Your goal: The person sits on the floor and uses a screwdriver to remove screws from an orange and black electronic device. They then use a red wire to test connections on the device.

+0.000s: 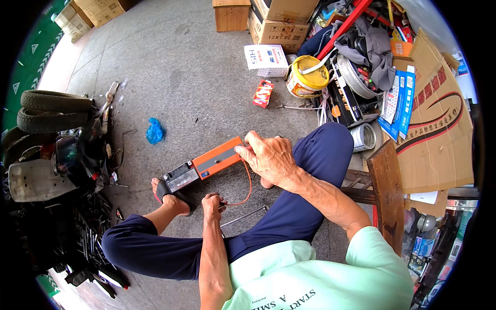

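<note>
A long orange box [213,159] with a grey stripe along its top lies slantwise in front of me. My right hand [271,157] is closed over its right end, thumb on the near side. Against its left end sits a black and grey battery-like block [182,176], beside my sandalled foot [173,199]. A thin red wire [250,186] loops from the orange box's right end down to my left hand [212,205]. That hand is closed, its fingers pinching the wire's dark end, which is too small to make out.
A metal rod [244,216] lies between my legs. Old tyres [54,109] and dark tools are piled at the left. A blue plastic bag [155,131] rests on the floor. A yellow bucket [308,77], a red box [263,93], cartons and a wooden stool [386,191] crowd the right.
</note>
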`<move>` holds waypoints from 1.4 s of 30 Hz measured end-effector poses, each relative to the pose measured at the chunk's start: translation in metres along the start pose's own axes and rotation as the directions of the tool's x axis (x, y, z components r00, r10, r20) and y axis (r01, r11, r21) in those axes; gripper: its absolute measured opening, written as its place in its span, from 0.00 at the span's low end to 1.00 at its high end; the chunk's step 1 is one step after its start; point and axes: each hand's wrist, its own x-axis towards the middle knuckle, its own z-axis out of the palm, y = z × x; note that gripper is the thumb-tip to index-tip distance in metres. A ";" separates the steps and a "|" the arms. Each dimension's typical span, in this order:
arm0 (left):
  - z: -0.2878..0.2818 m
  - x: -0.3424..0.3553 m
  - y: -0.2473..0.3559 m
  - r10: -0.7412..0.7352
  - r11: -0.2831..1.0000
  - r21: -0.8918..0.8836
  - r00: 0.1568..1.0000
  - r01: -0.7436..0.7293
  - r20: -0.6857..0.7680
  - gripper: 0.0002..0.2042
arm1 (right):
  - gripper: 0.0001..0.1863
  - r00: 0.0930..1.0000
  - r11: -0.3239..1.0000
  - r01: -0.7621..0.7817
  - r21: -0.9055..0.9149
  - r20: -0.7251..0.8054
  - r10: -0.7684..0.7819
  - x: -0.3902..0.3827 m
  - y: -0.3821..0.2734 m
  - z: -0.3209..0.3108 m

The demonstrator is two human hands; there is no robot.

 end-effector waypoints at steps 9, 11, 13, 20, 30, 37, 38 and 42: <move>0.002 0.006 -0.003 0.036 0.998 -0.046 0.999 -0.036 -0.003 0.17 | 0.14 0.991 0.983 -0.133 0.124 0.045 0.129 0.002 0.001 0.002; 0.003 0.003 0.000 0.040 0.998 -0.053 0.999 -0.041 -0.025 0.17 | 0.14 0.990 0.989 -0.129 0.075 0.069 0.124 0.004 -0.003 -0.001; 0.003 0.002 0.001 0.042 0.998 -0.053 0.998 -0.044 -0.038 0.18 | 0.15 0.992 1.000 0.004 0.028 -0.123 -0.001 0.005 0.001 0.007; 0.006 0.010 -0.003 0.039 0.999 -0.016 0.999 -0.039 -0.008 0.17 | 0.24 0.966 0.667 -0.116 0.736 -0.072 0.247 0.018 -0.002 0.044; 0.003 0.006 -0.004 0.049 0.998 -0.049 0.999 -0.049 0.010 0.16 | 0.24 0.998 0.506 -0.041 0.862 0.011 0.063 0.028 -0.008 0.050; 0.005 0.007 -0.004 0.051 0.998 -0.040 0.999 -0.050 0.010 0.16 | 0.25 0.999 0.935 0.034 0.352 0.012 -0.041 0.036 -0.003 0.031; 0.002 0.006 -0.003 0.052 0.998 -0.042 0.999 -0.052 0.006 0.16 | 0.26 0.996 0.983 0.087 0.159 -0.015 -0.086 0.035 -0.008 0.021; 0.003 0.008 -0.003 0.048 0.998 -0.040 0.999 -0.047 0.009 0.17 | 0.26 0.977 0.982 0.098 -0.159 0.204 -0.064 0.043 0.001 -0.014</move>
